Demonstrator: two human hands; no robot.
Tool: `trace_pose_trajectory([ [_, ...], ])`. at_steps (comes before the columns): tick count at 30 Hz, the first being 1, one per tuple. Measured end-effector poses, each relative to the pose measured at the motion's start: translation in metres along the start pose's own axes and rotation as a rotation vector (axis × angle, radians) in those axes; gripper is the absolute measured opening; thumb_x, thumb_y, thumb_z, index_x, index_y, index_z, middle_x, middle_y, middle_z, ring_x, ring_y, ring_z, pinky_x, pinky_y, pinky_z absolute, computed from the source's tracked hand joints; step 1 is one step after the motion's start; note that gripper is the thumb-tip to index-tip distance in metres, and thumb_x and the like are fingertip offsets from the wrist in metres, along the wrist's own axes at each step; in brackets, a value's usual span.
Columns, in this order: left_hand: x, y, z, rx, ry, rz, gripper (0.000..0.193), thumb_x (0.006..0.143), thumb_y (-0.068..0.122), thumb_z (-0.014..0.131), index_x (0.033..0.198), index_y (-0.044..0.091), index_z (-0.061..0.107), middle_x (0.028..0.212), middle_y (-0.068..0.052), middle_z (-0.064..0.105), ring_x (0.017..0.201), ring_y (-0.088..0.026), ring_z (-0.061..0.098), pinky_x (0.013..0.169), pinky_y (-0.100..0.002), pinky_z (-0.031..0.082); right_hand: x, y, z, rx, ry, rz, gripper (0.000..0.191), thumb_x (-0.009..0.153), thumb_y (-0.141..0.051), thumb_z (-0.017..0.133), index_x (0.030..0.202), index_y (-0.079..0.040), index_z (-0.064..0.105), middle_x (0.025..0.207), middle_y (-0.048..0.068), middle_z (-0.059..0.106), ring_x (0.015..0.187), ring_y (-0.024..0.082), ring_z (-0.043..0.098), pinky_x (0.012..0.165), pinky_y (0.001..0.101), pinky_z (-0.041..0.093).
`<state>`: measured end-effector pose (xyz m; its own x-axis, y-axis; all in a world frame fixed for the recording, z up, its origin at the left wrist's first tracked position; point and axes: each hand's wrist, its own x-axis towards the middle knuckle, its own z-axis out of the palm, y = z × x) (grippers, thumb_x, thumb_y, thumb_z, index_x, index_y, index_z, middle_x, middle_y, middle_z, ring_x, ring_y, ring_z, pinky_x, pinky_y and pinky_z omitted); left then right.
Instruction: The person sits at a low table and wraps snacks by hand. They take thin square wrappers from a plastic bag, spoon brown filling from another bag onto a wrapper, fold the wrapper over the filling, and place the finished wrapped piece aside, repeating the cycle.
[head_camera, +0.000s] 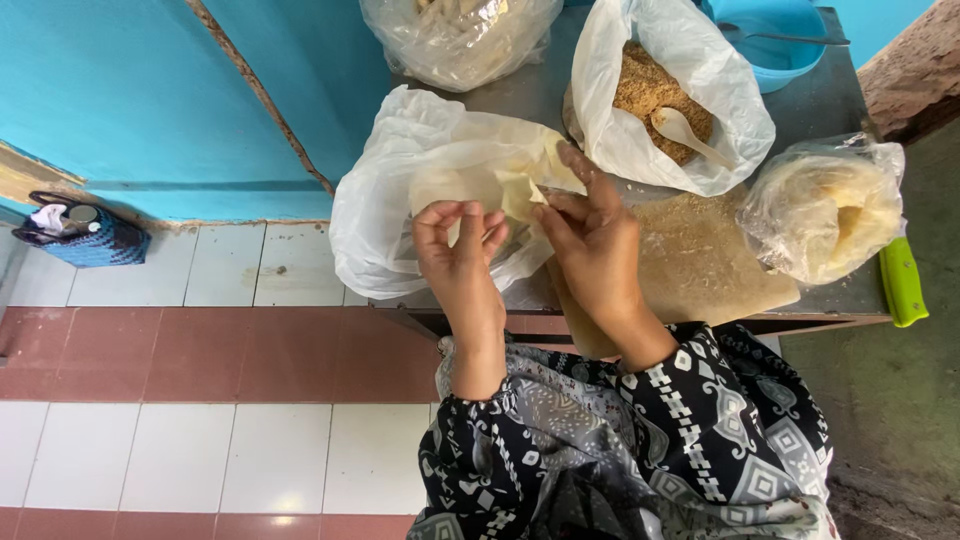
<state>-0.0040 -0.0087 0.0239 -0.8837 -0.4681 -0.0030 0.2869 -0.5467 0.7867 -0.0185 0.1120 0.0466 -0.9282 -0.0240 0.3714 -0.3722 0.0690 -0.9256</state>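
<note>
Nearest to the camera, we are seeing the person's two patterned black-and-white sleeves (640, 440), from which both hands are reaching forward over the near edge of the grey metal tabletop (530, 95). The left hand (462, 250) is curling its fingers (470, 222) in a pinch on the near edge of a thin, pale yellow pastry sheet (470, 180). The right hand (595, 245) is pinching a small folded corner of the same sheet between thumb and forefinger, its remaining fingers (580, 170) lying extended over the sheet's right side. Neither hand is released; both are grasping the sheet.

The sheet is lying just beyond the fingertips, on top of an open white plastic bag (385, 215), its long axis running left to right across the view. Both hands are touching it, the right reaching farther over it. Under the right wrist a tan, crumb-dusted board (700, 260) is resting.

Farther away, a white bag of brown crumbs (640, 90) is holding a pale plastic spoon (685, 132); to its right a clear bag of pale round sheets (825, 205) is sitting beside a green handle (903, 283). Farthest off, a second clear bag (455, 35) and a blue plastic bowl (775, 35) are standing.
</note>
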Motion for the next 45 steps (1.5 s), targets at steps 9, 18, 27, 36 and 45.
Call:
trace_pose_trajectory([
  [9,-0.015,-0.031,0.008,0.093,-0.212,0.091,0.019,0.099,0.012,0.073,0.113,0.000,0.070,0.100,-0.004,0.072,0.092,-0.008,0.067,0.085,-0.023,0.054,-0.014,-0.029,-0.016,-0.502,-0.137,-0.258,0.073,0.102,0.000,0.062,0.164,0.002,0.024,0.111,0.017,0.074,0.101,0.017,0.074,0.085,0.0293,0.059],
  [18,-0.003,-0.019,-0.014,-0.340,-0.239,-0.309,0.014,0.098,0.012,0.068,0.110,0.007,0.065,0.113,-0.009,0.072,0.103,-0.016,0.066,0.092,-0.030,0.053,0.004,-0.002,-0.039,0.530,0.103,0.383,0.043,0.097,0.004,0.053,0.139,0.006,0.046,0.111,0.016,0.071,0.088,0.019,0.073,0.073,0.0324,0.063],
  [27,0.006,0.001,-0.033,-0.474,-0.029,-0.263,0.027,0.099,0.013,0.060,0.124,0.005,0.058,0.122,-0.010,0.065,0.108,-0.021,0.067,0.085,-0.035,0.055,0.020,0.004,-0.048,0.545,0.369,0.066,0.027,0.106,-0.001,0.052,0.132,0.006,0.056,0.130,0.012,0.064,0.107,0.021,0.066,0.098,0.0449,0.063],
  [36,-0.009,-0.009,-0.001,-0.499,-0.052,-0.298,0.055,0.090,-0.003,0.063,0.142,0.009,0.051,0.127,-0.006,0.063,0.117,-0.017,0.063,0.100,-0.032,0.052,-0.007,-0.022,-0.011,-0.263,0.057,-0.014,0.071,0.099,0.008,0.058,0.165,-0.005,0.034,0.118,0.015,0.068,0.107,0.019,0.067,0.100,0.0319,0.057],
  [45,-0.074,-0.051,0.041,-0.633,-0.295,-0.298,0.027,0.101,0.015,0.066,0.123,0.003,0.057,0.125,-0.011,0.062,0.116,-0.020,0.062,0.106,-0.035,0.048,-0.049,-0.024,-0.040,0.163,0.260,0.121,0.089,0.090,0.013,0.065,0.165,-0.001,0.019,0.099,0.011,0.065,0.090,0.015,0.066,0.084,0.0283,0.056],
])
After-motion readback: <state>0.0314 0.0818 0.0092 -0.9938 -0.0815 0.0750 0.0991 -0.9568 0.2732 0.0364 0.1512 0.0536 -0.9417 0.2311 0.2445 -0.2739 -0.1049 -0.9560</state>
